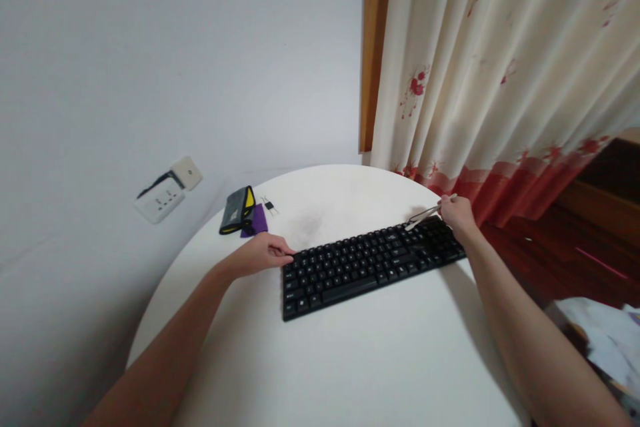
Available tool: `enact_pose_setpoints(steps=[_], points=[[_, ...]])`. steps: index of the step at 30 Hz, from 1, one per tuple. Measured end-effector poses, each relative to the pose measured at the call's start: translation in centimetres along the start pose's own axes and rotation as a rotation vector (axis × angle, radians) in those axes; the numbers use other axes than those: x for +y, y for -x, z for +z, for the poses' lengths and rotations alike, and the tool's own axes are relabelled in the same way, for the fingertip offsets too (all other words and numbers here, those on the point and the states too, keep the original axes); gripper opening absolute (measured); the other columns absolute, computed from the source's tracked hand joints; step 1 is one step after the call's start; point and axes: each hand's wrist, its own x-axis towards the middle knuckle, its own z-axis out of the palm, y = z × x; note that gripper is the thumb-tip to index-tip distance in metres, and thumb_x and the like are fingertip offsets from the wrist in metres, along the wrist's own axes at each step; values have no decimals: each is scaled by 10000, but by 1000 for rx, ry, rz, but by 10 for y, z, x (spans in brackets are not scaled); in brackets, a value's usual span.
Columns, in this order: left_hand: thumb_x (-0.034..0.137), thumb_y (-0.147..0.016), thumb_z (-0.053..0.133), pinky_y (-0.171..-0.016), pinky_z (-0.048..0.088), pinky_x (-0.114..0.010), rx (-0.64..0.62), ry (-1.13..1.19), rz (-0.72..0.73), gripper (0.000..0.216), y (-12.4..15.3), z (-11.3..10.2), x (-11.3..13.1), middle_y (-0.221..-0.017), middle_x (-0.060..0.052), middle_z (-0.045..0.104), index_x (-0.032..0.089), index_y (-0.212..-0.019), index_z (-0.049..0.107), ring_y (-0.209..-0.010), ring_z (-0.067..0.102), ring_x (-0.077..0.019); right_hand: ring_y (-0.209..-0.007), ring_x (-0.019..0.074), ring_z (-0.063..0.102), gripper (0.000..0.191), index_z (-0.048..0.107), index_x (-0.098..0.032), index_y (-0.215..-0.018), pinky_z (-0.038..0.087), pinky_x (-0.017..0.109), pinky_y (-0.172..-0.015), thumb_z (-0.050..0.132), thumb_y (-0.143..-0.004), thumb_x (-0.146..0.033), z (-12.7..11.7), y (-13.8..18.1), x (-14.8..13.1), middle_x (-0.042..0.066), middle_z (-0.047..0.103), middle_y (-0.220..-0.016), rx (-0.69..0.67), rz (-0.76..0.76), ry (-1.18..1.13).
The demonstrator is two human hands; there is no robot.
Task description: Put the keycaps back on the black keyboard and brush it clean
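Observation:
A black keyboard [350, 267] lies slantwise on the round white table [340, 373]. My left hand [263, 253] pinches its far left corner between thumb and fingers. Over the keyboard's right part, my right hand [457, 213] is closed on a slim, pale stick-like tool [423, 217]. The tool's whitish tip reaches down to the top rows of keys; whether it touches them I cannot tell. A thin dark line, like a wire or loop, runs beside the tool. The fingers of my right hand partly hide its handle.
A rolled grey and yellow cloth [236, 210] and a purple cloth [256, 220] lie at the table's far left, beside a small black item with thin wires [269, 205]. A wall socket [160, 200] is on the left; a floral curtain [450, 80] hangs behind the right edge.

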Motion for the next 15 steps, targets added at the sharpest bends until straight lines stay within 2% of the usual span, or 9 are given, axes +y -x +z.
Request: enact_pose_setpoints(steps=[7, 12, 15], points=[[446, -724, 719, -700, 510, -263, 5, 52, -24, 343, -1, 2, -5, -838, -83, 755, 137, -866, 766, -782, 677, -201, -850, 259, 645, 331, 695, -56, -851, 463, 325, -726, 450, -891, -276, -6, -5, 6, 237, 692, -915, 85, 35, 68], [451, -689, 736, -700, 521, -268, 11, 84, -46, 343, -2, 2, -2, -824, -75, 761, 143, -839, 763, -780, 686, -205, -799, 227, 652, 362, 703, -65, -884, 475, 294, -691, 425, -911, -296, -3, -5, 7, 184, 708, -850, 50, 9, 46], [445, -680, 746, -713, 524, -266, 20, 86, -50, 336, -2, 2, -1, -833, -75, 764, 150, -838, 766, -785, 686, -205, -861, 257, 662, 360, 707, -54, -908, 480, 321, -727, 429, -910, -282, -7, -7, 8, 219, 705, -907, 94, 36, 66]])
